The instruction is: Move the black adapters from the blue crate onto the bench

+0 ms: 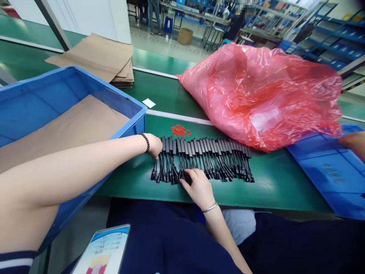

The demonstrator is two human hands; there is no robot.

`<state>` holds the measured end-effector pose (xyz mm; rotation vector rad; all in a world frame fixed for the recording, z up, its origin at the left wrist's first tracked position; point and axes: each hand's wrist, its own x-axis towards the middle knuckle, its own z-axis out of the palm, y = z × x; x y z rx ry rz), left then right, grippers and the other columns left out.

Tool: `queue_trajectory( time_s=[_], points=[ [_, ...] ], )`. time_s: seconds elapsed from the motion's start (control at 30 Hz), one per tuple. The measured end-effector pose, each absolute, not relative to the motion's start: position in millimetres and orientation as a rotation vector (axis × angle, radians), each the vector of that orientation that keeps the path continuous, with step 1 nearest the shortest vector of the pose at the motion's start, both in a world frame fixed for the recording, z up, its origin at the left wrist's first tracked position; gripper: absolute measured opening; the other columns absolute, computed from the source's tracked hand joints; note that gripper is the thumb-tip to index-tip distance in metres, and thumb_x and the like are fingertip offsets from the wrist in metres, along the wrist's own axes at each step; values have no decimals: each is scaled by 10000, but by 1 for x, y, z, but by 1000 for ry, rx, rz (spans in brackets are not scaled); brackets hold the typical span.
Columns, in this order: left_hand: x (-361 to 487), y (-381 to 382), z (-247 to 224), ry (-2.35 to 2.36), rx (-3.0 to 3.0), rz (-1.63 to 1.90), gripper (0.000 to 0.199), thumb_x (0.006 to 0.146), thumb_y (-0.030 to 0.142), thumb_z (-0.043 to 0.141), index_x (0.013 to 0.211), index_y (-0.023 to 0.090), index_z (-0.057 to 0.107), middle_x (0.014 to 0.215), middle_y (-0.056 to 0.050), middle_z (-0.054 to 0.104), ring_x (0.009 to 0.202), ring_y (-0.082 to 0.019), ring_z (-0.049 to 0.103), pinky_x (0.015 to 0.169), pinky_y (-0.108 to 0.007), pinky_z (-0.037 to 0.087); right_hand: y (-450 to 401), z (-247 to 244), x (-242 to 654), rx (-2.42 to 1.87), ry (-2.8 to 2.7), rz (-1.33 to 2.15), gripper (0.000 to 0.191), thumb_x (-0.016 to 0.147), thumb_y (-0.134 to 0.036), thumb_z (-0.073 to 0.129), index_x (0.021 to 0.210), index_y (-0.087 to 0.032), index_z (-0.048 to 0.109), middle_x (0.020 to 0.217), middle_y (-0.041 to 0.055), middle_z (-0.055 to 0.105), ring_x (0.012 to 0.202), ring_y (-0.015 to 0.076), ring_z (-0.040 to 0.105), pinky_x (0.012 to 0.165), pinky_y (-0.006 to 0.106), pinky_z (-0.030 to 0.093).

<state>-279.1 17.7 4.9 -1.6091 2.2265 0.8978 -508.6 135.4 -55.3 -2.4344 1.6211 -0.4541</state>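
Note:
A long row of black cables with flat rectangular housings and thin plug ends (207, 150) lies side by side on the green table. At the row's left end is my left hand (154, 145), its fingers curled down against the outermost housings. What they grip, if anything, is hidden behind the hand. My right hand (199, 187) reaches in from the front over the lower plug ends. Its thumb and forefinger are curved and apart, with black plugs showing between and beside them. A small heap of red rings (180, 130) lies just behind the row.
A blue crate (137, 110) lined with brown board stands at left, before stacked brown sheets (97, 53). A big pink plastic bag (228, 83) bulges behind the row, against a blue bin (319, 163). Another person's hand (353, 142) rests at the bin. A white paper (148, 102) lies behind.

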Motion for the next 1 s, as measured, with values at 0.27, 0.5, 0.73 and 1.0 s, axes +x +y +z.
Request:
queue_trajectory(
  time_s=[0.27,0.5,0.73,1.0],
  points=[
    [-289,26,25,2202,-1466,719,292,550,364,716,668,99,680,829,-210,645,902,-369,576,859,-438,383,126,-53,-498,-2333,1657,-446,294,769,-212,501,1062,-184,523,840,36,562,777,159,529,722,282,445],
    [-295,26,31,2143,-1155,421,457,723,465,564,941,76,662,984,-189,628,883,-275,593,773,-310,428,126,-51,-488,-2263,1625,-325,244,799,-296,485,1031,-221,495,772,-17,566,669,120,540,593,225,409],
    [-294,25,24,2169,-1109,388,439,738,443,560,994,99,656,995,-163,631,895,-266,585,781,-308,420,126,-50,-482,-2404,1620,-160,468,768,-435,536,1188,-256,431,939,31,517,792,160,546,592,243,418],
    [-295,26,28,2173,-1058,391,413,759,406,546,999,87,654,1023,-166,621,917,-290,570,810,-355,418,118,-56,-471,-2375,1702,-209,275,739,-431,546,807,-165,528,912,76,453,899,201,491,709,281,440]
  ],
)
